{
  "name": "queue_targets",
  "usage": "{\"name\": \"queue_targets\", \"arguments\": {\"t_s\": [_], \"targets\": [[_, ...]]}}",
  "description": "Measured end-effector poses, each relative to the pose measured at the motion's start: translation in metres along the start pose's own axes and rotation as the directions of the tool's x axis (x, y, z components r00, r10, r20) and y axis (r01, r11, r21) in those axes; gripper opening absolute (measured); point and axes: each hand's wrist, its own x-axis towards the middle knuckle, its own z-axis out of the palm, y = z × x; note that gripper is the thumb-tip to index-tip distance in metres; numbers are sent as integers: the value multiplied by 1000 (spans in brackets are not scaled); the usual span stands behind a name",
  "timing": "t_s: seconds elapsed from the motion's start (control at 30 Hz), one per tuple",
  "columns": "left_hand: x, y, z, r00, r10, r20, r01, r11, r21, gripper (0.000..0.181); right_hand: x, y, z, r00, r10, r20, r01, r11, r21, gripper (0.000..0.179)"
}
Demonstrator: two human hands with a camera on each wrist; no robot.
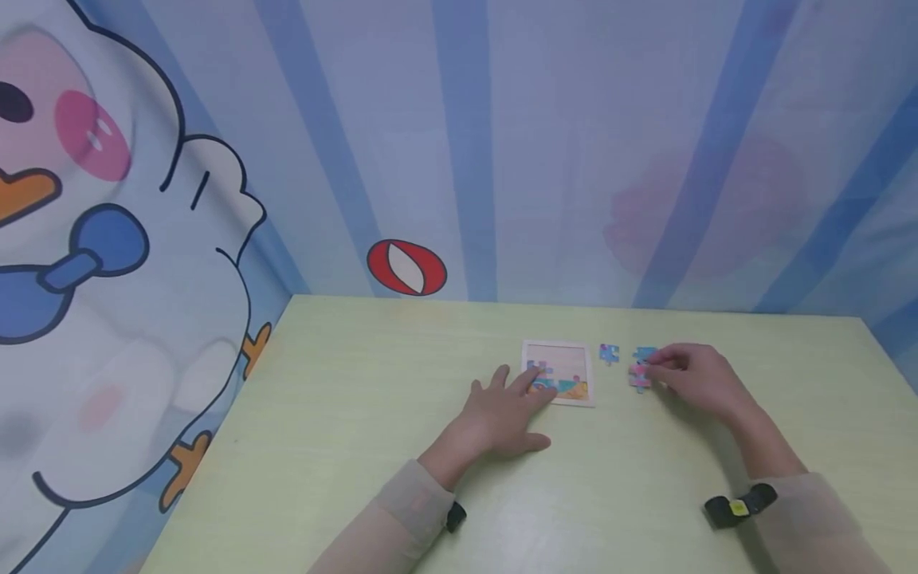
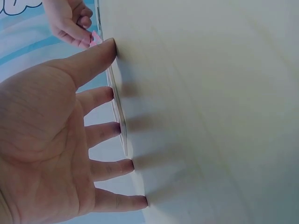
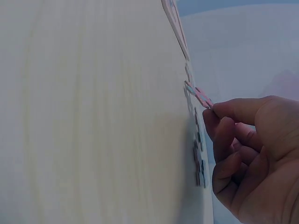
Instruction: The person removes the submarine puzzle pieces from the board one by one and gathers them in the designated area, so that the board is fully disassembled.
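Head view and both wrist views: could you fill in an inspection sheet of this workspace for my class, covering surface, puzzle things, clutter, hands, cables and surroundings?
Surface: pale yellow-green table, with faint grain.
Job's things: puzzle tray, partly filled, pieces along its near edge; blue loose piece right of it; pink piece held tilted.
Clutter: nothing seen.
Grippers: left hand, fingers spread, some touching the tray; right hand pinches the pink piece between thumb and finger.
Cables: nothing seen.
Surroundings: blue-striped backdrop behind; large cartoon bird on the left.
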Motion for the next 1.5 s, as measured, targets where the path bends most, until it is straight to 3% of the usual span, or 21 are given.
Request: {"name": "queue_targets", "arguments": {"t_s": [0.27, 0.87, 1.13, 1.5], "targets": [[0, -1, 1, 1000, -6, 3, 6, 1000, 6, 73, -3, 7, -8, 1000, 23, -2, -23, 999, -32, 36], [-1, -1, 0, 1000, -3, 3, 3, 1000, -4, 74, -5, 1, -14, 997, 78, 22, -76, 996, -51, 37], [-5, -2, 3, 1000, -9, 1, 9, 1000, -14, 83, -7, -6, -9, 999, 43, 1, -43, 998, -55, 36], [-15, -8, 1, 999, -29, 26, 29, 1000, -10, 91, 0, -28, 8, 999, -24, 30, 25, 1000, -11, 29]]}}
